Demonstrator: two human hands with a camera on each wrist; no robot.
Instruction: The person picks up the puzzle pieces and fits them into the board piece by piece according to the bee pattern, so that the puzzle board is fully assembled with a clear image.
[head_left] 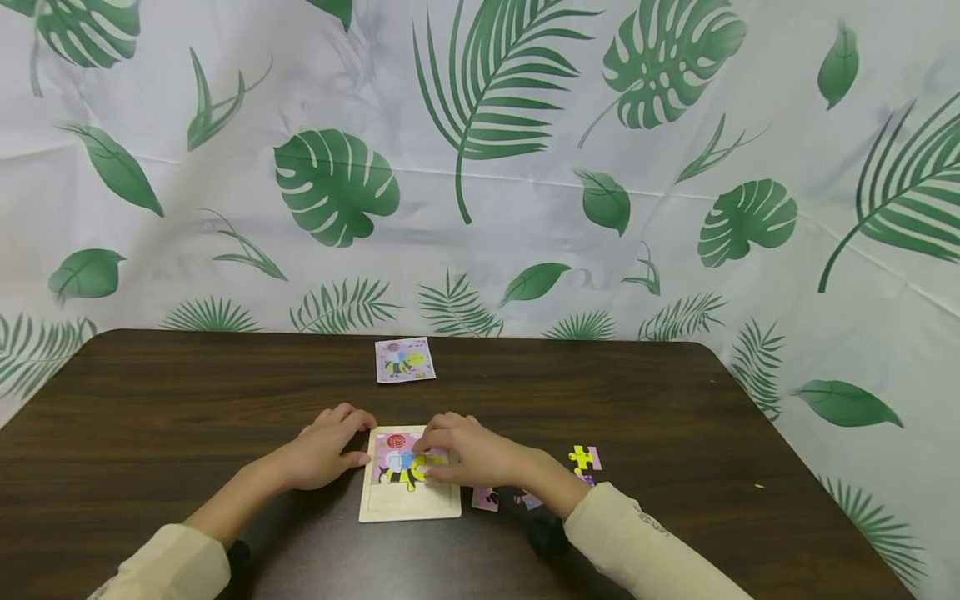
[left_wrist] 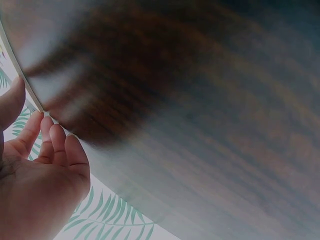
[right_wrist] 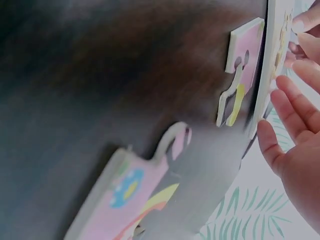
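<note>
A wooden puzzle tray (head_left: 411, 505) lies on the table, its upper part filled with pieces of a bee picture (head_left: 396, 460) and its lower strip bare wood. My left hand (head_left: 324, 450) rests at the tray's left side, thumb and fingertips against the edge. Over the picture's right part reaches my right hand (head_left: 476, 450), its thumb and fingers apart and touching the pieces; the fingers partly cover the bee's head. In the right wrist view a loose puzzle piece (right_wrist: 245, 55) lies beside the tray, with another piece (right_wrist: 135, 195) nearer the camera.
Behind the tray lies a printed bee picture card (head_left: 405, 360). Right of my right forearm are a yellow and pink puzzle piece (head_left: 581, 457) and more pieces partly hidden by the arm. A leaf-printed cloth (head_left: 525, 250) hangs behind the dark table (head_left: 225, 400).
</note>
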